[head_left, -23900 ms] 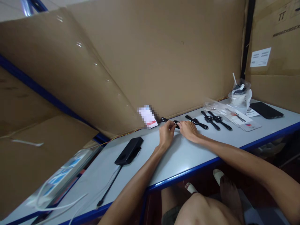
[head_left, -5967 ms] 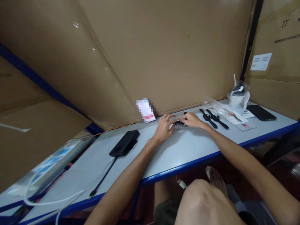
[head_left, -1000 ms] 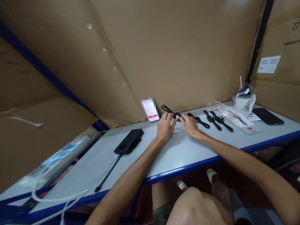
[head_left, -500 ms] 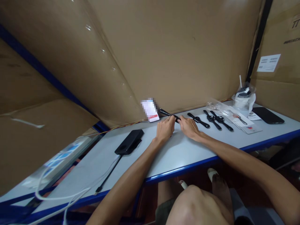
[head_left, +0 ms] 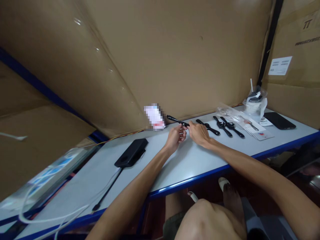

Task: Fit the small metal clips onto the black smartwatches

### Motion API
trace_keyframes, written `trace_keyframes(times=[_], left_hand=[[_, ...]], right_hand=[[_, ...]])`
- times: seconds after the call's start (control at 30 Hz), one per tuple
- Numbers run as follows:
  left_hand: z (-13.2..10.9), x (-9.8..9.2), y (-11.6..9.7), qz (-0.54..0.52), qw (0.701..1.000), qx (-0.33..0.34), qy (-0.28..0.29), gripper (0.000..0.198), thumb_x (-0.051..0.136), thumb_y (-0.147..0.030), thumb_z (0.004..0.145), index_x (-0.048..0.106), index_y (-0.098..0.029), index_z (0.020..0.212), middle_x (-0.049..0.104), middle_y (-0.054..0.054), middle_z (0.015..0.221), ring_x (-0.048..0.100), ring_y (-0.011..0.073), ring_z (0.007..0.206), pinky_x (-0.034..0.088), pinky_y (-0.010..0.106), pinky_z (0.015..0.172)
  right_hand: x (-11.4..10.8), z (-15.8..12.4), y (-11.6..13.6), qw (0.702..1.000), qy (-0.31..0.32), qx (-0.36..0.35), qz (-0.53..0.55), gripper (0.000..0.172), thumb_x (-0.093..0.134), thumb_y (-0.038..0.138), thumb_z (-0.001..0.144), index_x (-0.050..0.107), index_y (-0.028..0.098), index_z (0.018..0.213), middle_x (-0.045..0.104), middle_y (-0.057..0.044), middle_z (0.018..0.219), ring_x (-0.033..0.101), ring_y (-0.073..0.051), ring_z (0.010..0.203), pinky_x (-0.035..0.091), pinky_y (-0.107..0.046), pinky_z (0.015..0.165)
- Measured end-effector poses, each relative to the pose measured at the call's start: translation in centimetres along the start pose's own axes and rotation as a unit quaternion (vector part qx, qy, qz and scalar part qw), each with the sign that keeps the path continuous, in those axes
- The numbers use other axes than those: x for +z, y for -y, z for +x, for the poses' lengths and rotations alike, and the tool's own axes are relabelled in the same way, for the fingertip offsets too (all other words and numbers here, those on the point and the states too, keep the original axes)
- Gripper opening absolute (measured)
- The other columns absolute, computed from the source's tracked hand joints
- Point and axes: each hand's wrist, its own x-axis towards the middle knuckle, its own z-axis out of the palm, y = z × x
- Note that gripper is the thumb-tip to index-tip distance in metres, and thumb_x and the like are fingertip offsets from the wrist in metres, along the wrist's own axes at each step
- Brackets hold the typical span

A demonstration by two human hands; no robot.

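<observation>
Grey table (head_left: 195, 160) bears three black tools (head_left: 222, 125); two hands (head_left: 199, 134) touch a fourth (head_left: 176, 120).

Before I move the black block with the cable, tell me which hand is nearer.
Left. The left hand is beyond and right of the black block; the right hand is farther right.

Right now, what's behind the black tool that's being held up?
Brown cardboard is behind the black tool's visible handle. The right hand covers the other end, so what's behind there can't be seen.
</observation>
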Motion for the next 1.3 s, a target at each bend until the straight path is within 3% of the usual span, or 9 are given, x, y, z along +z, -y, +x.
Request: trace_keyframes(times=[0.13, 0.27, 0.4, 0.53, 0.7, 0.87, 1.07, 1.17, 1.3], left_hand=[[-0.1, -0.3, 0.9, 0.387, 0.900, 0.174, -0.101, 0.022, 0.051, -0.041, 0.100, 0.058, -0.020, 0.102, 0.064, 0.004, 0.067, 0.062, 0.0225, 0.063, 0.032, 0.027, 0.059], [-0.1, -1.0, 1.0, 0.504, 0.833, 0.200, -0.111, 0.024, 0.044, -0.039, 0.104, 0.058, -0.020, 0.108, 0.070, 0.007, 0.076, 0.066, 0.0256, 0.072, 0.032, 0.029, 0.062], [0.5, -0.8, 1.0, 0.354, 0.905, 0.213, -0.102, 0.032, 0.037, -0.035, 0.103, 0.055, -0.020, 0.081, 0.061, 0.004, 0.063, 0.056, 0.0176, 0.056, 0.031, 0.027, 0.057], [0.9, -0.4, 1.2, 0.081, 0.994, 0.078, -0.010, 0.032, 0.039, -0.043, 0.098, 0.051, -0.021, 0.080, 0.046, -0.003, 0.053, 0.036, 0.0119, 0.040, 0.023, 0.024, 0.045], [0.6, -0.6, 1.3, 0.131, 0.986, 0.095, -0.048, 0.023, 0.051, -0.038, 0.094, 0.051, -0.021, 0.079, 0.048, -0.003, 0.057, 0.039, 0.0127, 0.045, 0.021, 0.025, 0.050], [0.2, -0.9, 1.4, 0.425, 0.871, 0.216, -0.117, 0.016, 0.049, -0.033, 0.100, 0.060, -0.022, 0.096, 0.060, 0.002, 0.065, 0.054, 0.0197, 0.060, 0.021, 0.028, 0.059], [0.2, -1.3, 1.4, 0.464, 0.852, 0.221, -0.100, 0.022, 0.050, -0.039, 0.100, 0.061, -0.022, 0.094, 0.062, 0.002, 0.066, 0.055, 0.0198, 0.059, 0.022, 0.027, 0.059], [0.4, -1.2, 1.4, 0.430, 0.867, 0.229, -0.100, 0.027, 0.048, -0.036, 0.100, 0.061, -0.021, 0.081, 0.061, 0.004, 0.066, 0.055, 0.0187, 0.060, 0.023, 0.028, 0.059], [0.5, -0.5, 1.2, 0.169, 0.978, 0.119, -0.042, 0.036, 0.047, -0.043, 0.098, 0.056, -0.020, 0.073, 0.048, -0.001, 0.054, 0.042, 0.0131, 0.046, 0.023, 0.024, 0.049]], right_hand=[[-0.2, 0.1, 0.1, 1.000, 0.006, 0.017, 0.003, 0.032, 0.033, 0.029, 0.108, 0.057, 0.017, 0.126, 0.076, -0.014, 0.113, 0.072, -0.027, 0.103, 0.049, -0.033, 0.085], [-0.2, 0.0, 0.1, 1.000, 0.004, 0.012, 0.002, 0.034, 0.032, 0.031, 0.109, 0.057, 0.017, 0.126, 0.076, -0.014, 0.112, 0.072, -0.028, 0.103, 0.049, -0.034, 0.086], [0.1, -0.1, 0.0, 1.000, 0.005, -0.006, 0.006, 0.032, 0.034, 0.031, 0.109, 0.058, 0.017, 0.125, 0.077, -0.014, 0.110, 0.073, -0.027, 0.102, 0.049, -0.033, 0.084], [0.3, 0.0, -0.2, 1.000, -0.002, -0.004, 0.005, 0.031, 0.036, 0.028, 0.107, 0.059, 0.016, 0.123, 0.077, -0.013, 0.108, 0.073, -0.028, 0.100, 0.049, -0.033, 0.081], [0.2, 0.1, -0.3, 1.000, 0.009, 0.003, 0.004, 0.033, 0.035, 0.031, 0.108, 0.059, 0.017, 0.126, 0.077, -0.015, 0.111, 0.073, -0.028, 0.103, 0.049, -0.034, 0.084], [0.0, 0.2, -0.4, 1.000, 0.006, 0.013, 0.005, 0.033, 0.034, 0.030, 0.108, 0.057, 0.017, 0.128, 0.077, -0.015, 0.111, 0.072, -0.028, 0.103, 0.050, -0.034, 0.085], [0.1, 0.0, -0.4, 1.000, 0.003, 0.002, 0.003, 0.032, 0.035, 0.031, 0.108, 0.058, 0.016, 0.124, 0.077, -0.015, 0.106, 0.073, -0.028, 0.099, 0.050, -0.034, 0.084], [-0.1, -0.1, -0.3, 1.000, 0.012, 0.000, 0.005, 0.032, 0.036, 0.032, 0.108, 0.059, 0.016, 0.124, 0.077, -0.015, 0.107, 0.073, -0.028, 0.101, 0.051, -0.033, 0.085], [-0.5, -0.3, 0.0, 1.000, 0.026, 0.005, 0.004, 0.033, 0.035, 0.030, 0.108, 0.060, 0.017, 0.125, 0.077, -0.015, 0.110, 0.073, -0.028, 0.104, 0.051, -0.034, 0.085]])
